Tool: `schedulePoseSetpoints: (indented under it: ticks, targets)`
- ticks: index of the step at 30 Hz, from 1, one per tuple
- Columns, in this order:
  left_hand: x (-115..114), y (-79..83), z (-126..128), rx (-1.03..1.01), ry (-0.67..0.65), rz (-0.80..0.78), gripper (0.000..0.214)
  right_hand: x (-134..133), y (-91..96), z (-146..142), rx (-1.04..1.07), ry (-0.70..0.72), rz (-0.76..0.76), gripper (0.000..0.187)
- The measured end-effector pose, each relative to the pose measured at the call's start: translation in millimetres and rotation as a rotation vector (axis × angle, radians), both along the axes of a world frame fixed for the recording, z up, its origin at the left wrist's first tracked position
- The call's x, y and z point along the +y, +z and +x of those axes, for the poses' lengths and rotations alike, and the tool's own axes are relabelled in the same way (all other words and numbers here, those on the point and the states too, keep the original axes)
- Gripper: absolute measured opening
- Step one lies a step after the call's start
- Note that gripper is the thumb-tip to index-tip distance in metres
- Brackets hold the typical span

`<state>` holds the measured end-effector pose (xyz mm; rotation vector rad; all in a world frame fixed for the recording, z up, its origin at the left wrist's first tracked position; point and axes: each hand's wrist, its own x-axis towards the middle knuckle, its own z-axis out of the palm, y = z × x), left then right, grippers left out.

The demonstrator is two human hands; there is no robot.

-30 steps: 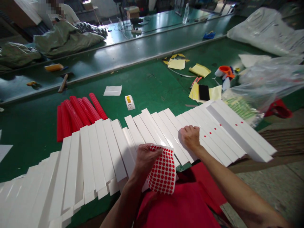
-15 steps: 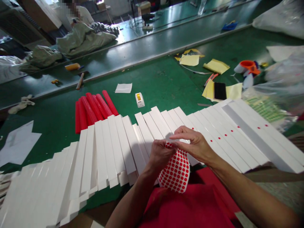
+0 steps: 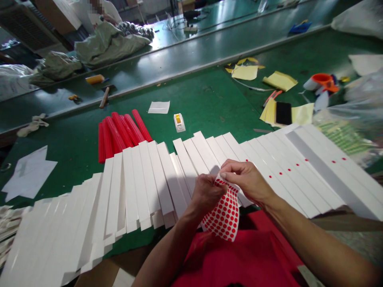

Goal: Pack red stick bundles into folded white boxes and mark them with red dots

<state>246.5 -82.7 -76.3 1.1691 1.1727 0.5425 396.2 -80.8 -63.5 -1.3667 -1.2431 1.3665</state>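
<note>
Near the middle, my left hand [image 3: 209,192] is closed around a white sheet of round red stickers [image 3: 225,213], which hangs down over my red clothing. My right hand [image 3: 247,177] pinches at the sheet's top edge with thumb and forefinger. Whether a loose sticker is between those fingertips is too small to tell. Beneath and around both hands lies a long row of narrow white boxes [image 3: 146,185], side by side and partly overlapping. Several boxes on the right carry small red dots [image 3: 289,170].
Red ribbed tubes [image 3: 121,133] lie behind the boxes. A small white-and-yellow dispenser [image 3: 179,122] sits on the green table. To the right are a phone [image 3: 283,113], yellow papers, an orange tape dispenser [image 3: 324,81] and plastic bags. Another person [image 3: 104,14] is at the far left.
My right hand's fingers have come down and closed at the sheet's top edge; before, they were more spread. My left hand keeps its hold. The whole view has shifted slightly.
</note>
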Motion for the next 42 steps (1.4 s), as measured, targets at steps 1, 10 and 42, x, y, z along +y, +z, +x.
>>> schedulePoseSetpoints:
  ticks: [1,10,42]
  targets:
    - [0.0,-0.3,0.4,0.006,-0.002,-0.004,0.023,-0.9,-3.7,0.8,0.039,-0.036,-0.028,0.013]
    - [1.8,-3.5,-2.6,0.004,0.055,-0.102,0.017,-5.1,-89.0,59.0,-0.600,-0.428,0.131,0.027]
    - [4.5,-1.2,-11.7,-0.085,0.174,-0.183,0.018,-22.0,-136.1,75.2,-1.459,0.065,0.524,0.032]
